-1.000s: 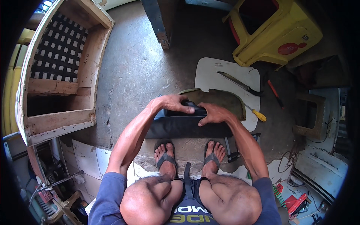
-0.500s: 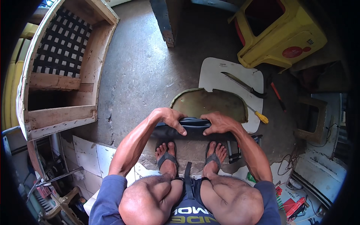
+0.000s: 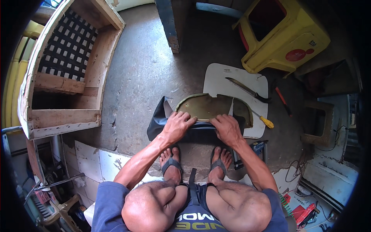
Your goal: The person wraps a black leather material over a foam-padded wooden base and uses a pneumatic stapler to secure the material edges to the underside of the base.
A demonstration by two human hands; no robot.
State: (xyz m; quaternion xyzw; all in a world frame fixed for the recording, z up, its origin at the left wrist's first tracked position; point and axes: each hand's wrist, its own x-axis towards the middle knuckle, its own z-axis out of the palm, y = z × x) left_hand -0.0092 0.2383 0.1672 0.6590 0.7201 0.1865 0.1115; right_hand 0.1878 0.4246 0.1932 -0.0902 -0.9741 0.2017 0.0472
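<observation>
Between my feet and the olive half-oval panel point(image 3: 206, 103) lies a black vinyl sheet point(image 3: 154, 121), its ends raised. My left hand point(image 3: 178, 126) and my right hand point(image 3: 227, 128) grip its upper edge, fingers curled over it against the panel's near side. The panel overlaps a white board point(image 3: 220, 73), on which rest a knife point(image 3: 243, 87) with a black handle and a screwdriver point(image 3: 266, 120) with a yellow handle. A red-handled tool point(image 3: 283, 101) lies right of the board; a metal clamp point(image 3: 258, 154) is beside my right foot, partly behind my arm.
A wooden frame point(image 3: 65, 116) with woven black straps stands at left, an upturned yellow plastic stool point(image 3: 301, 38) at upper right, a post point(image 3: 172, 23) at the back. A brownish frame point(image 3: 317, 139), cables and tools point(image 3: 305, 214) crowd the right; metal frames and clutter fill the lower left.
Both hands moved down, then forward onto the sheet's far edge, fingers now curled over it. The bundled sheet has spread, its ends rising beside the panel, which became more exposed.
</observation>
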